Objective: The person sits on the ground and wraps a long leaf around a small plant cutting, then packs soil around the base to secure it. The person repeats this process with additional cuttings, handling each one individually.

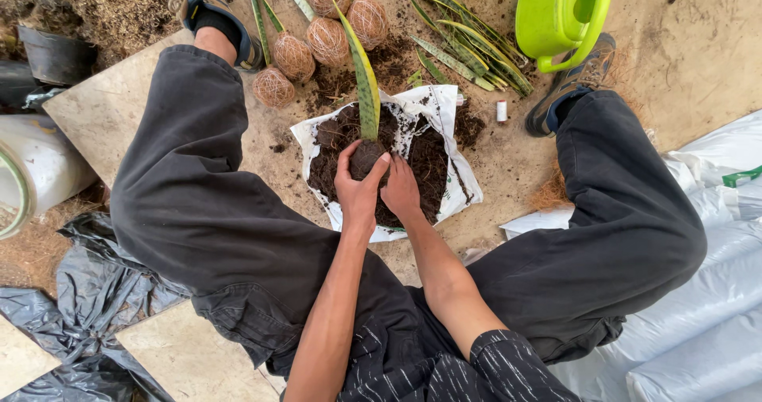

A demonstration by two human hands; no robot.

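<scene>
My left hand (359, 186) and right hand (401, 192) close together around a dark soil ball (367, 158) at the base of a tall green-and-yellow leaf (366, 84), fingers curled and pressing it from both sides. The ball sits above an open white bag of soil (444, 108) on the board (103, 112), between my legs. Wrapped root balls (294, 55) lie near the board's far edge, beside a green watering can (559, 13).

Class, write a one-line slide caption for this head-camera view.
Both hands, left and right, press a soil ball around a snake plant leaf above an open soil bag.
</scene>
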